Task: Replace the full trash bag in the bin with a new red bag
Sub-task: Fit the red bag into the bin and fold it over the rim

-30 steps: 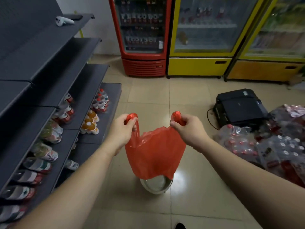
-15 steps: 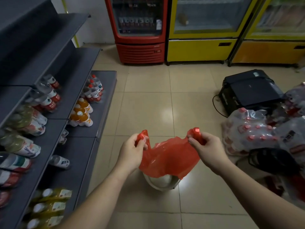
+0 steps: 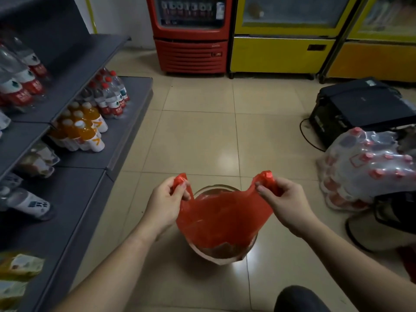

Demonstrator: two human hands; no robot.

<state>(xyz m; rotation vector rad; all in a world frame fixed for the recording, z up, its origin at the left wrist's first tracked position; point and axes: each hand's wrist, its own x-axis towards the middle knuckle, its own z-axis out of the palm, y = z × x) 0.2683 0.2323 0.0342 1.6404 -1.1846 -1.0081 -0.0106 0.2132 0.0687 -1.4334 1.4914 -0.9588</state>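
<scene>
Red plastic fills the middle of the view: a red bag (image 3: pixel 221 218) hangs open over a small round bin (image 3: pixel 221 252) that stands on the tan tiled floor (image 3: pixel 198 140). The bag's lower part sits inside the bin, and its two handles stick up on each side.

The left hand (image 3: pixel 167 202) is closed around the left handle, with the fingers pinching it tight. The right hand (image 3: pixel 284 202) is closed around the right handle in the same way. Both hands are pulling the handles apart, so the mouth of the bag is wide.

On the left are grey shelves (image 3: pixel 94 140) with orange drink bottles (image 3: pixel 84 131) and water bottles with red caps (image 3: pixel 111 95). At the back stand a red fridge (image 3: pixel 191 41) and a yellow fridge (image 3: pixel 281 48) side by side. On the right, a black box (image 3: pixel 360 109) sits on the floor, and just in front of it lies a wrapped pack of red-capped bottles (image 3: pixel 369 167). A dark knee (image 3: pixel 299 299) shows at the bottom edge.
</scene>
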